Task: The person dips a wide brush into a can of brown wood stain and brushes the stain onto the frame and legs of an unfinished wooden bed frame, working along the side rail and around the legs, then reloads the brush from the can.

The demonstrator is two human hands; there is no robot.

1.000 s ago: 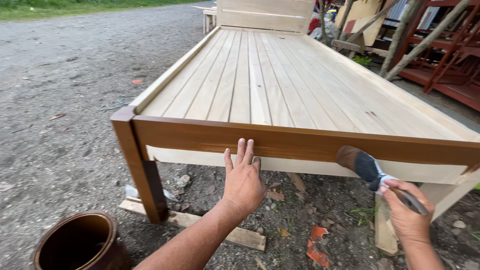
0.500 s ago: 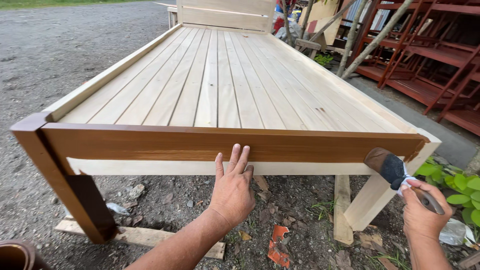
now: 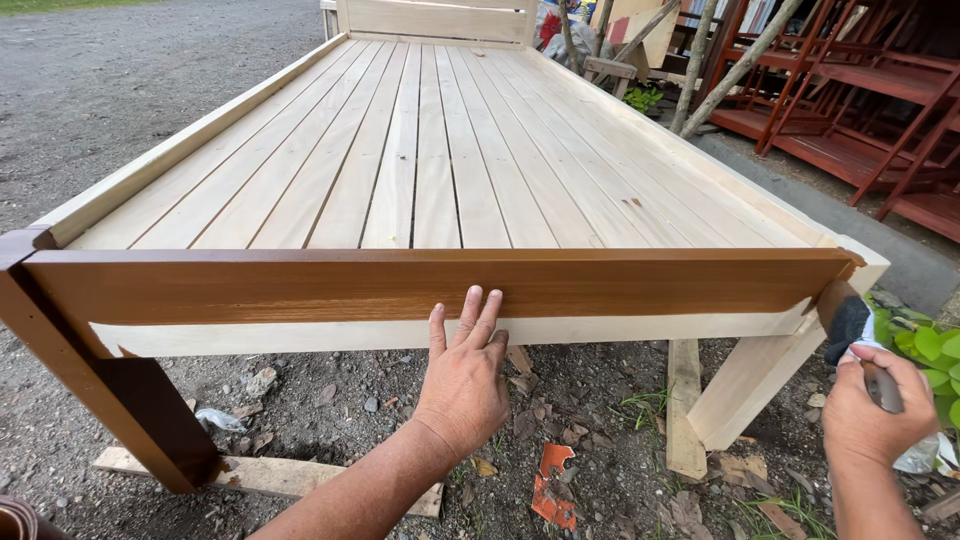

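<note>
the left hand point(image 3: 465, 385) is lying open and flat, its fingers point(image 3: 478, 318) pressing on the front board point(image 3: 300, 285) of the wooden bed frame point(image 3: 420, 150). the right hand point(image 3: 872, 415) is gripping a paintbrush point(image 3: 850, 325), closed around its handle, at the bed's right corner. the brush looks light and stiff, with soft, maybe wet bristles, so holding the handle seems best. the brown part of the board may be slippery.

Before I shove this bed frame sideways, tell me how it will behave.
The bed frame would probably stay stiff: solid rails and close-set slats. It looks heavy, so expect dragging, not sliding, on the gravel. The stained rail shines as if wet, likely slick where the left hand touches.
</note>
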